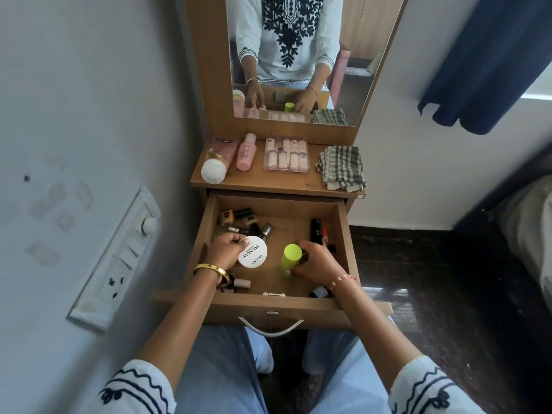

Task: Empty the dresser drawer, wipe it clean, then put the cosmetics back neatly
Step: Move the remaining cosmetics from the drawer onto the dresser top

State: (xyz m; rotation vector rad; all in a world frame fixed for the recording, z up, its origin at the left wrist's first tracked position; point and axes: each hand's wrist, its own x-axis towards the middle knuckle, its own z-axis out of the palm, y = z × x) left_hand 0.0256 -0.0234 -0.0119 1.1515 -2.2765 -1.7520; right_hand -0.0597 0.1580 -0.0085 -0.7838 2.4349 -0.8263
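Head view: both forearms reach fwd into the open drawer of the wooden dresser. Left hand, gold bangle at the wrist, has fingers curled round the edge of a round white jar w/ lid text "NAIL POLISH", held at the drawer's left-centre, lid facing up. Right hand, thread bracelet at the wrist, grips a lime-green bottle standing roughly upright in the middle of the drawer; fingers wrap its right side, thumb low near the base.

Drawer is pulled fully out, still holds cosmetics: a cluster of small nail polish bottles lying jumbled in the far-left corner, a black tube at the right side, a pale pink bottle near-left, a dark item near-right by the right wrist. Wooden bottom shows bare in the centre.

On the dresser top, far side: two pink bottles lying at left, a clear nail box in the middle, a checked cloth folded at right. Mirror above.
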